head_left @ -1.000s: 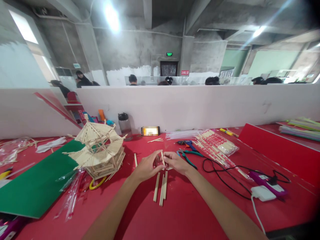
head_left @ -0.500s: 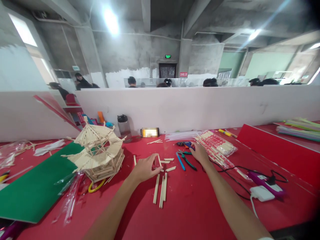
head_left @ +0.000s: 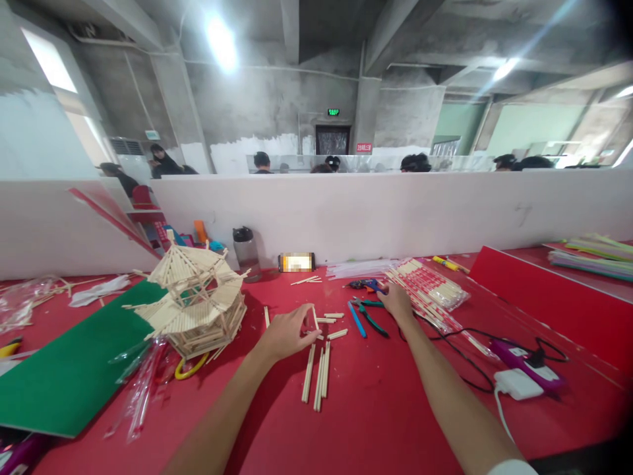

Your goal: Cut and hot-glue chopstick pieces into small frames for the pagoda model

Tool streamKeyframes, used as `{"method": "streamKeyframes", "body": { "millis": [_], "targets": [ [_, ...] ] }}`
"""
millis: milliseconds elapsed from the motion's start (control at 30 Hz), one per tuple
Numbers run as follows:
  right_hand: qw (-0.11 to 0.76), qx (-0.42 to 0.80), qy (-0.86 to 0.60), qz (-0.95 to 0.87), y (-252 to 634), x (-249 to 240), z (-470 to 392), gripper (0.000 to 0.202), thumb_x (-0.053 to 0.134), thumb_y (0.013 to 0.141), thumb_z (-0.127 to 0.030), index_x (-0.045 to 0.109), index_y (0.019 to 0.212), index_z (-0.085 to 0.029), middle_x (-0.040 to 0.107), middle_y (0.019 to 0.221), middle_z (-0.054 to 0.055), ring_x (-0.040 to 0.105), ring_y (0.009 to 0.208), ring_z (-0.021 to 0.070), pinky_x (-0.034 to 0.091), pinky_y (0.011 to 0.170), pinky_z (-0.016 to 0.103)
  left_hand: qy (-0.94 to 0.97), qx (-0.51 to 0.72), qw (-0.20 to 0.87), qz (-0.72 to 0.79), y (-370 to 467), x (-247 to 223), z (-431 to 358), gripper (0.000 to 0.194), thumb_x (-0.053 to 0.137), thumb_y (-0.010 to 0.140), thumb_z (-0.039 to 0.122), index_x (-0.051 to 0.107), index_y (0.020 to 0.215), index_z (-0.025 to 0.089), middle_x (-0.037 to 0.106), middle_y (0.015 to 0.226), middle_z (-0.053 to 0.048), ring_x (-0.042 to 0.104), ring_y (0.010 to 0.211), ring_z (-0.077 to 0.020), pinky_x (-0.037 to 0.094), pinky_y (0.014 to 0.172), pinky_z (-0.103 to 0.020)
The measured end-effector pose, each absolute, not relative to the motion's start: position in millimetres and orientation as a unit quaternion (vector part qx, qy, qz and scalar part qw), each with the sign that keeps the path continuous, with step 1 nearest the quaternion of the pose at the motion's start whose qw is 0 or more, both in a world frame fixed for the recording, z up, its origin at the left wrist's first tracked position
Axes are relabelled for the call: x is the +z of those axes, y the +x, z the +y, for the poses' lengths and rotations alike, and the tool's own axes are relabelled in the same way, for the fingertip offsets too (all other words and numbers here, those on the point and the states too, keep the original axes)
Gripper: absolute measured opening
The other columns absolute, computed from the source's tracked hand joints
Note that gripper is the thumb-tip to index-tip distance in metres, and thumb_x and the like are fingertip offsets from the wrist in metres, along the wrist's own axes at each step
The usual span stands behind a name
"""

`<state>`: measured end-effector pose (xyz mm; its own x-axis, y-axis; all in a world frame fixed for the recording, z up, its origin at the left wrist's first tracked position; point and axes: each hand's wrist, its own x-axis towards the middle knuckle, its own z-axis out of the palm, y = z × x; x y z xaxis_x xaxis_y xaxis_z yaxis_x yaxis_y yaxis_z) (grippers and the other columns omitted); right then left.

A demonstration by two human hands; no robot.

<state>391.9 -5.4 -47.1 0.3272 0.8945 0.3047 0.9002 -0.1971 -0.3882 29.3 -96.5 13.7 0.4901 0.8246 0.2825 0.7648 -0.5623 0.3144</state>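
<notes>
My left hand [head_left: 287, 334] pinches a short wooden stick [head_left: 315, 318] between thumb and fingertips, holding it upright just above the red table. Around it lie cut wooden sticks [head_left: 325, 373], with a few shorter ones at its right. Over to the right, my right hand [head_left: 397, 303] is closed on the handle of a blue and orange hot glue gun [head_left: 368, 284], which rests on the table pointing left. Green-handled pliers [head_left: 374, 316] and a blue pen-like tool [head_left: 357, 320] lie beside that hand. My fingers partly hide the glue gun's grip.
A wooden stick pavilion model [head_left: 198, 303] stands left, by a green board [head_left: 84, 363]. A bottle [head_left: 246, 251] and phone [head_left: 295, 262] are at the white partition [head_left: 376, 211]. Right are packaged sticks [head_left: 428, 284], a black cable and a purple power strip [head_left: 529, 369].
</notes>
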Motion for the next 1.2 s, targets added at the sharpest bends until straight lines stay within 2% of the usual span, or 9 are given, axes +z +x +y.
{"method": "streamKeyframes", "body": {
  "millis": [200,333,533,667,767,867,1033,1133,1200],
  "targets": [
    [0.243,0.007,-0.769,-0.591,386.2,-50.5,-3.1,0.027,0.058,0.088,-0.031,0.069,0.104,-0.011,0.07,0.102,0.019,0.066,0.096,0.029,0.045,0.08,0.034,0.861,0.199,0.073,0.462,28.0,11.2,-94.6,0.059,0.055,0.088,0.05,0.047,0.139,0.021,0.071,0.102,-0.01,0.068,0.088,-0.0271,0.044,0.074,-0.031],
    [0.269,0.014,-0.769,-0.58,384.4,-51.6,-2.3,0.027,0.053,0.091,-0.025,0.065,0.108,-0.008,0.066,0.11,0.024,0.063,0.104,0.0318,0.045,0.087,0.037,0.862,0.194,0.064,0.463,28.1,12.1,-94.4,0.06,0.054,0.089,0.051,0.047,0.14,0.02,0.071,0.106,-0.011,0.068,0.09,-0.0278,0.046,0.075,-0.032],
    [0.386,0.03,-0.745,-0.543,395.9,-40.7,-4.0,0.032,0.041,0.093,-0.02,0.053,0.12,-0.007,0.065,0.112,0.024,0.064,0.105,0.0316,0.046,0.09,0.041,0.864,0.17,0.053,0.471,29.1,13.6,-95.3,0.061,0.052,0.09,0.052,0.044,0.141,0.02,0.071,0.11,-0.009,0.069,0.094,-0.0277,0.048,0.077,-0.032],
    [0.481,0.045,-0.705,-0.519,409.6,-28.0,-8.3,0.035,0.048,0.088,-0.024,0.047,0.122,-0.014,0.064,0.116,0.016,0.064,0.105,0.0258,0.051,0.089,0.037,0.865,0.179,0.047,0.466,27.4,10.5,-93.0,0.062,0.051,0.091,0.053,0.042,0.142,0.019,0.069,0.118,-0.011,0.068,0.099,-0.0283,0.048,0.082,-0.034],
    [0.579,0.133,-0.63,-0.5,408.5,-16.1,-15.3,0.042,0.067,0.076,-0.03,0.05,0.112,-0.019,0.066,0.102,0.007,0.066,0.088,0.0219,0.055,0.077,0.034,0.863,0.188,0.043,0.466,25.7,8.2,-91.2,0.062,0.052,0.091,0.053,0.042,0.143,0.02,0.068,0.119,-0.012,0.068,0.099,-0.0281,0.048,0.083,-0.034],
    [0.647,0.291,-0.506,-0.491,393.0,-1.6,-27.5,0.043,0.08,0.062,-0.032,0.053,0.094,-0.021,0.061,0.078,-0.002,0.059,0.067,0.0156,0.052,0.064,0.029,0.862,0.199,0.05,0.463,24.8,7.8,-90.4,0.062,0.051,0.092,0.054,0.043,0.142,0.019,0.069,0.113,-0.011,0.068,0.095,-0.0271,0.048,0.08,-0.034],
    [0.637,0.476,-0.365,-0.484,354.0,17.8,-49.7,0.04,0.079,0.072,-0.045,0.046,0.078,-0.023,0.046,0.059,-0.008,0.044,0.049,0.0092,0.038,0.047,0.022,0.846,0.266,0.109,0.45,23.3,9.3,-88.7,0.06,0.055,0.091,0.053,0.044,0.14,0.021,0.07,0.108,-0.007,0.067,0.082,-0.0205,0.049,0.076,-0.032],
    [0.614,0.511,-0.336,-0.499,335.0,21.1,-57.7,0.039,0.074,0.078,-0.051,0.047,0.076,-0.022,0.04,0.054,-0.009,0.039,0.046,0.0086,0.034,0.046,0.022,0.826,0.316,0.164,0.437,21.0,10.5,-87.4,0.062,0.058,0.09,0.052,0.041,0.142,0.022,0.069,0.1,-0.003,0.065,0.073,-0.016,0.05,0.073,-0.029],
    [0.582,0.508,-0.339,-0.537,325.3,21.2,-62.4,0.039,0.072,0.08,-0.053,0.052,0.076,-0.02,0.041,0.053,-0.008,0.041,0.048,0.0092,0.036,0.049,0.023,0.814,0.347,0.188,0.426,19.2,11.5,-87.3,0.064,0.059,0.089,0.05,0.04,0.143,0.023,0.069,0.096,-0.001,0.064,0.071,-0.0142,0.05,0.072,-0.027]
  ]
}}
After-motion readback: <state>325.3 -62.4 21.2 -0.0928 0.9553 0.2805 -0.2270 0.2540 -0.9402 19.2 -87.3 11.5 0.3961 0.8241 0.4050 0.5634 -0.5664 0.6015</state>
